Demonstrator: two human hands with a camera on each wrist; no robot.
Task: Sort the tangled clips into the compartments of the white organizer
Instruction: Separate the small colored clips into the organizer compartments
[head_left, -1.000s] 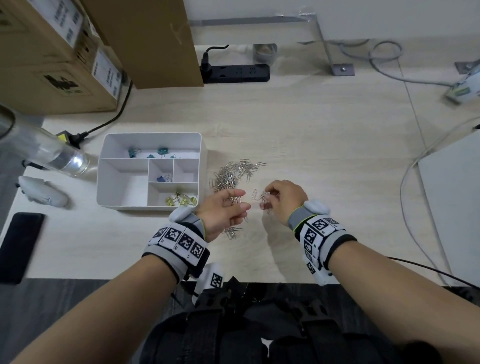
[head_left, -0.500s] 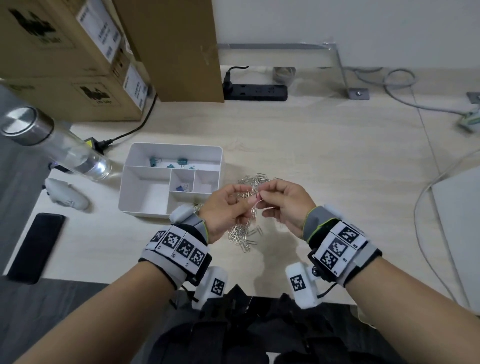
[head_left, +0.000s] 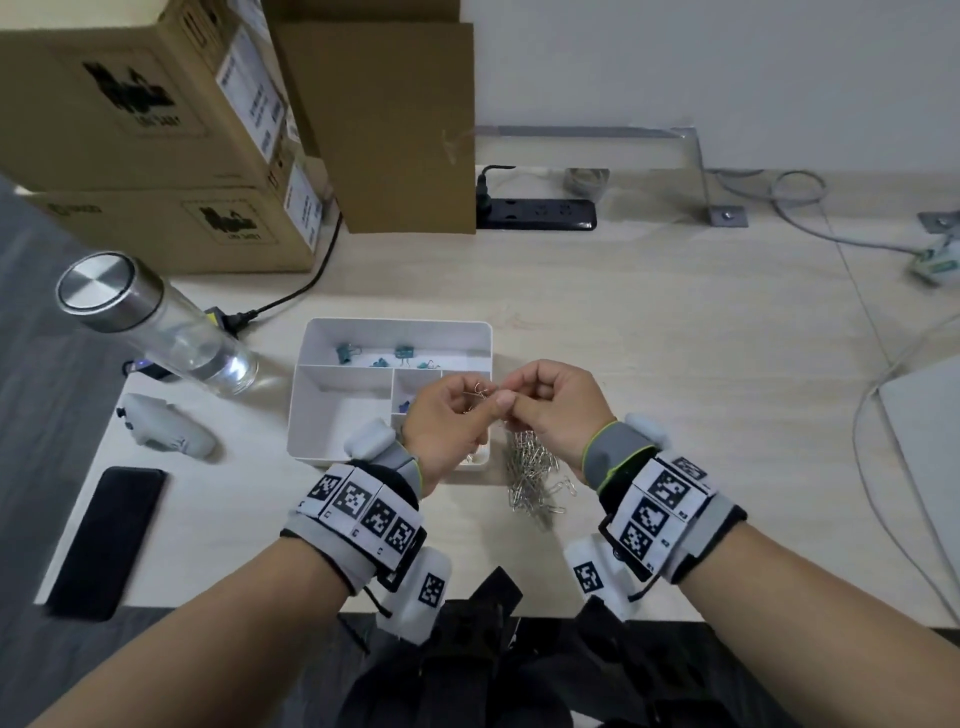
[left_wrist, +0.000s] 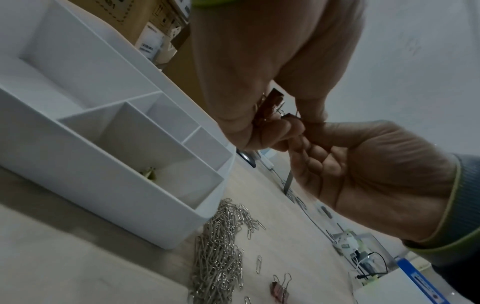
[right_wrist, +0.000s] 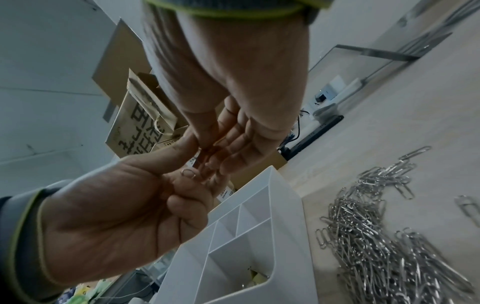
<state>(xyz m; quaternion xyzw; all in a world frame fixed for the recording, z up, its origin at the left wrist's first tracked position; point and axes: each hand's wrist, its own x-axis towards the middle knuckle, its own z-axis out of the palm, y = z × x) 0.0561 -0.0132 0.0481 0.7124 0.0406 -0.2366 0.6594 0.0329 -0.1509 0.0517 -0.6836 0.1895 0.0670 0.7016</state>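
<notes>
Both hands raised just above the white organizer (head_left: 395, 328), untangling clips.
Left hand (head_left: 447, 422) and right hand (head_left: 558, 410) pinch a seemingly rose-gold binder clip (left_wrist: 270, 102) between fingertips.

Both hands, left hand (head_left: 451, 423) and right hand (head_left: 557, 410), are now raised above the white organizer (head_left: 332, 410) (fingertips meeting), lifted off the paperclip pile (head_left: 532, 473).

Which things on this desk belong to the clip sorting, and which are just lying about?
Job:
white organizer
pile of silver paper clips
copper binder clips pinched between left hand and right hand
loose copper binder clip
teal binder clips already sorted

Lying about:
bottle
phone
cardboard boxes
power strip
</notes>
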